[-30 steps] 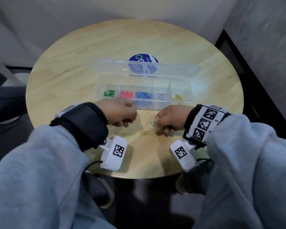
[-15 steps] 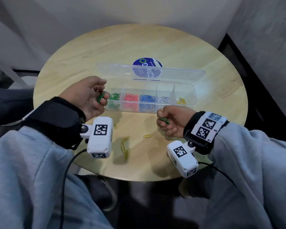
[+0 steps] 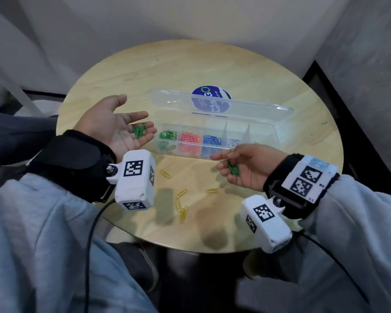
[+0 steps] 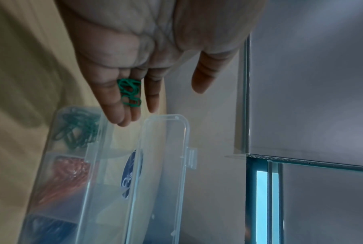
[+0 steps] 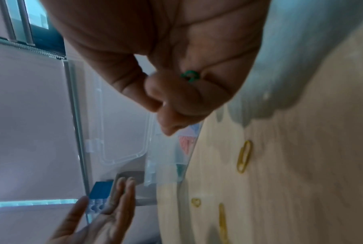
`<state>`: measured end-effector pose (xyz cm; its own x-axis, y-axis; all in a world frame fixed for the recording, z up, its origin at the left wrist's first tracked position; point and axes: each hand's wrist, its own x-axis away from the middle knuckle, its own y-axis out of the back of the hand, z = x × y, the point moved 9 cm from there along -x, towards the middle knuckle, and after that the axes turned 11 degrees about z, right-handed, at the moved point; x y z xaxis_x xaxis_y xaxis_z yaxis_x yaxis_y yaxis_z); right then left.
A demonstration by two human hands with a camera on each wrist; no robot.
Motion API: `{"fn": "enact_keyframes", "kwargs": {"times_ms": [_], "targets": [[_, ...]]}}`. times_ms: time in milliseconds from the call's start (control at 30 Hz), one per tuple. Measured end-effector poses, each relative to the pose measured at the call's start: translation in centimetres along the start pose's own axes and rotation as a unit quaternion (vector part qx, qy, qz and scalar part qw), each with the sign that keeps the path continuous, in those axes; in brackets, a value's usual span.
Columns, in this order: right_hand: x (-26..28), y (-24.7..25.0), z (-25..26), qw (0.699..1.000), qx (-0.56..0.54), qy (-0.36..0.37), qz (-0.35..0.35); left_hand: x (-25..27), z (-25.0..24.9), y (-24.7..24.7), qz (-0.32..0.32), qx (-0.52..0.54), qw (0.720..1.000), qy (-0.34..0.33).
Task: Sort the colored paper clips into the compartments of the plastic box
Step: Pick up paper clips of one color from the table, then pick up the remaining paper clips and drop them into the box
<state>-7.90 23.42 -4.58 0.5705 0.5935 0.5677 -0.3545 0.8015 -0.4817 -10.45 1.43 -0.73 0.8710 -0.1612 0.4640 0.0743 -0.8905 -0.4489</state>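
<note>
The clear plastic box (image 3: 278,141) lies open mid-table, its lid (image 3: 246,109) tilted back. Its compartments hold green clips (image 3: 167,134), red clips (image 3: 190,138), blue clips (image 3: 211,140) and white clips (image 3: 234,143). My left hand (image 3: 122,125) hovers palm up beside the box's left end, fingers straight, with several green clips (image 3: 140,131) (image 4: 129,92) lying loose on them. My right hand (image 3: 242,163) is in front of the box's right half, fingers curled round a few green clips (image 3: 233,169) (image 5: 190,76); it hides the far-right compartment.
Several yellow clips lie loose on the round wooden table (image 3: 212,64) in front of the box: one yellow clip (image 3: 165,174) at the left, one yellow clip (image 3: 212,190) at the right, and a small yellow cluster (image 3: 182,208) near the front edge. Walls stand close behind the table.
My left hand has turned palm up and spread its fingers, baring the green clips by the box's left end. My right hand has lifted off the table and rolled palm up with green clips.
</note>
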Motion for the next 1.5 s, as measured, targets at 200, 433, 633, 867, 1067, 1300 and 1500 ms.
{"fn": "enact_keyframes", "kwargs": {"times_ms": [200, 433, 633, 867, 1067, 1300, 1500], "targets": [[-2.3, -4.4, 4.9, 0.997, -0.002, 0.075, -0.022, -0.9, -0.3, -0.8, 0.029, 0.009, 1.0, -0.003], [-6.3, -6.9, 7.9, 0.984, 0.111, 0.081, -0.113, -2.3, -0.1, -0.9, 0.025, 0.001, 1.0, -0.011], [-7.1, -7.4, 7.1, 0.989, 0.091, 0.073, -0.095, -3.4, 0.2, -1.7, 0.02, 0.008, 1.0, -0.018], [-2.9, -4.4, 6.1, 0.96, 0.268, 0.056, -0.056, -3.7, 0.4, -3.6, 0.002, -0.059, 0.998, -0.029], [-0.1, 0.0, 2.9, 0.808, 0.578, -0.054, -0.104, -2.5, -0.7, -2.9, -0.052, -0.224, 0.972, -0.049], [-0.6, 1.9, -0.6, 0.634, 0.747, -0.181, -0.085, 0.0, 1.7, -3.8, -0.019, -0.597, 0.802, 0.029], [-1.6, 0.4, -0.6, 0.59, 0.795, -0.127, -0.062, -0.8, 4.2, -2.4, -0.047, -0.72, 0.686, 0.099]]}}
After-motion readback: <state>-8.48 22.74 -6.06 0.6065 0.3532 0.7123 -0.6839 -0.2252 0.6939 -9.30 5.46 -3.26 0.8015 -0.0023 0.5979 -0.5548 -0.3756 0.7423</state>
